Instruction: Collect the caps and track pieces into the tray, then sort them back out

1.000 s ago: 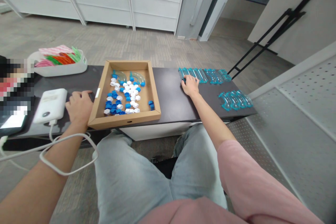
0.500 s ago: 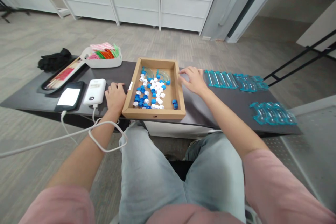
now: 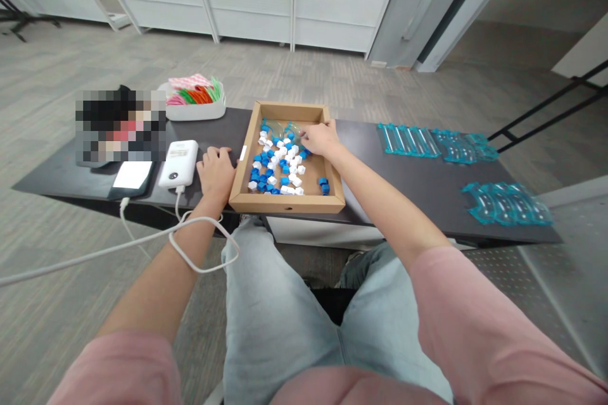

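Since half a second ago the right hand (image 3: 320, 139) has crossed from the bare surface (image 3: 380, 171) into the box (image 3: 286, 204). Its fingers now curl down at the far end, over a clear curved piece (image 3: 292, 128); I cannot tell whether they grip it. The left hand (image 3: 216, 169) has stayed palm down on the surface just beside the box's left wall, fingers loosely spread and holding nothing.

To lift that piece cleanly, I would pinch it by its two long edges and raise it straight up, so it does not drag the loose blocks (image 3: 280, 168) heaped just in front of it. A light push from the left hand on the wall would stop the box sliding.

The box is plain brown cardboard, shallow, with upright walls. The blocks are small, faceted, glossy plastic in blue and white. The curved piece is see-through, teal-tinted and trough-shaped, like the rows (image 3: 411, 141) lying well apart to the right on the dark matte surface.
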### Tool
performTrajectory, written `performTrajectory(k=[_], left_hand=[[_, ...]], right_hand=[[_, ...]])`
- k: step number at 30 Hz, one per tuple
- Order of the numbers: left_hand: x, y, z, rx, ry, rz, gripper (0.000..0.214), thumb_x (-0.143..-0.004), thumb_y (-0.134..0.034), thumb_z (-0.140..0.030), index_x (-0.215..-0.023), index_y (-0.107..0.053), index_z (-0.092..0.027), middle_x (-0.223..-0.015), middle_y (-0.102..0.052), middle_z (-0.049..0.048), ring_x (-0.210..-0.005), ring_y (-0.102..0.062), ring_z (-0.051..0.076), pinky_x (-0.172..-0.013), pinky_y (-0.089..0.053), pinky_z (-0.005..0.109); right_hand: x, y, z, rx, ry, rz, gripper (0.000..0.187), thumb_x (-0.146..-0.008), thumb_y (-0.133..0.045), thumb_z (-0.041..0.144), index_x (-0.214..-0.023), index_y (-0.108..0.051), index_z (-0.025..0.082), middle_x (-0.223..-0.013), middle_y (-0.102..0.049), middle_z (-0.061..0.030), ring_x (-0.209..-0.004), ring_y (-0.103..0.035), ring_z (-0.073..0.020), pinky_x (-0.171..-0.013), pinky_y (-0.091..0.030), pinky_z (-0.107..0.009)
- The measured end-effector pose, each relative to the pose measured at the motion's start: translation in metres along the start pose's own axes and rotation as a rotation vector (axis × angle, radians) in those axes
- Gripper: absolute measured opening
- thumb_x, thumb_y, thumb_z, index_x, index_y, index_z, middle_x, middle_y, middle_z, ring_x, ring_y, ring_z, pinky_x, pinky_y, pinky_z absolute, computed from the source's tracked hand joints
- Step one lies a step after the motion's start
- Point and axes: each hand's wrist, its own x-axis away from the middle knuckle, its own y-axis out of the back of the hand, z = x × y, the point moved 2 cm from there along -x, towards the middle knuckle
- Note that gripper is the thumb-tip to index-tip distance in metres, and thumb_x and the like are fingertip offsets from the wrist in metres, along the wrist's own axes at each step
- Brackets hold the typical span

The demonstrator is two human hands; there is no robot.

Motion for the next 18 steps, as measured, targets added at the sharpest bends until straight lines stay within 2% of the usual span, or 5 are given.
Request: performTrajectory(k=[3, 5, 11, 14, 18], left_hand=[[0.001, 0.001, -0.001, -0.006, 0.005, -0.004, 0.057, -0.113, -0.043, -0.031, -0.162, -0.067, -0.015, -0.161, -0.063, 0.0307, -0.148, -0.061, 0.047, -0.120, -0.046, 0.055], [0.001, 0.001, -0.002, -0.014, -0.004, 0.000, 0.058, -0.113, -0.041, -0.032, -0.161, -0.066, -0.013, -0.160, -0.063, 0.0316, -0.148, -0.060, 0.047, -0.120, -0.047, 0.056], [0.004, 0.007, -0.004, -0.028, -0.014, 0.012, 0.058, -0.115, -0.037, -0.030, -0.162, -0.064, -0.009, -0.160, -0.062, 0.0317, -0.147, -0.059, 0.045, -0.119, -0.047, 0.054], [0.005, 0.010, -0.004, -0.028, -0.032, 0.036, 0.057, -0.115, -0.037, -0.029, -0.161, -0.063, -0.009, -0.161, -0.061, 0.0315, -0.146, -0.060, 0.044, -0.118, -0.048, 0.054], [0.002, 0.005, -0.003, -0.085, 0.045, 0.045, 0.059, -0.114, -0.032, -0.030, -0.161, -0.064, -0.015, -0.166, -0.061, 0.0273, -0.148, -0.060, 0.041, -0.122, -0.050, 0.057]], right_hand=[[0.003, 0.007, 0.005, -0.009, 0.001, 0.040, 0.040, -0.112, -0.055, 0.029, -0.122, -0.094, 0.024, -0.123, -0.092, -0.0143, -0.126, -0.080, -0.0373, -0.127, -0.032, -0.057], [0.005, 0.012, 0.006, -0.058, -0.013, 0.004, 0.038, -0.113, -0.057, 0.035, -0.121, -0.093, 0.025, -0.124, -0.091, -0.0131, -0.128, -0.079, -0.0363, -0.125, -0.033, -0.054], [0.021, 0.024, -0.008, -0.293, 0.010, -0.257, 0.046, -0.111, -0.071, 0.044, -0.150, -0.082, 0.022, -0.149, -0.082, -0.0165, -0.141, -0.070, -0.0369, -0.120, -0.039, -0.051], [0.051, 0.034, -0.026, -0.336, 0.068, -0.353, 0.048, -0.112, -0.073, 0.045, -0.155, -0.079, 0.023, -0.148, -0.080, -0.0160, -0.140, -0.070, -0.0363, -0.119, -0.040, -0.050], [0.125, 0.046, -0.066, -0.321, 0.072, -0.428, 0.047, -0.115, -0.073, 0.049, -0.155, -0.078, 0.026, -0.144, -0.080, -0.0131, -0.136, -0.071, -0.0346, -0.117, -0.042, -0.048]])
